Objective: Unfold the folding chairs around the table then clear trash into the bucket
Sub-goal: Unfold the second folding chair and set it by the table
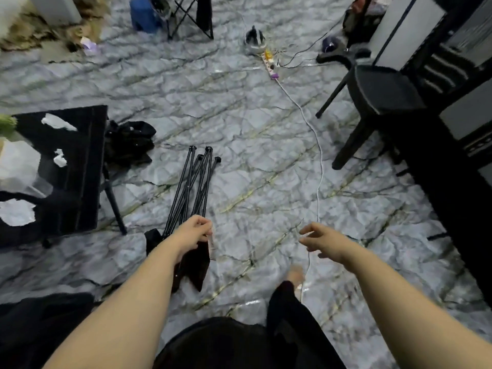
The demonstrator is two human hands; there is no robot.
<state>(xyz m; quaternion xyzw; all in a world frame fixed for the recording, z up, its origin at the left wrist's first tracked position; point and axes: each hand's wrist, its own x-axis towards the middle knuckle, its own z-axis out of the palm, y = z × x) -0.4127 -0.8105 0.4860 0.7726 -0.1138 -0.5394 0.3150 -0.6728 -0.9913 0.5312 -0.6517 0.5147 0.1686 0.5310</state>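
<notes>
A folded black chair [192, 187] lies on the marbled floor, its thin legs bunched and pointing away from me, black fabric hanging at the near end. My left hand [194, 233] is closed on that near end. My right hand [320, 239] hovers to the right of the chair with fingers spread and nothing in it. A low black table [80, 166] at the left carries crumpled white paper scraps [59, 122]. An unfolded black chair frame [190, 16] stands at the far top. A blue bucket [143, 14] sits beside it.
A white power cable [318, 161] runs across the floor from a power strip [270, 63] toward my feet. A black plastic chair [372, 99] and dark furniture stand at the right. A black bag [130, 141] lies beside the table. A helmet-like object [254, 39] sits far off.
</notes>
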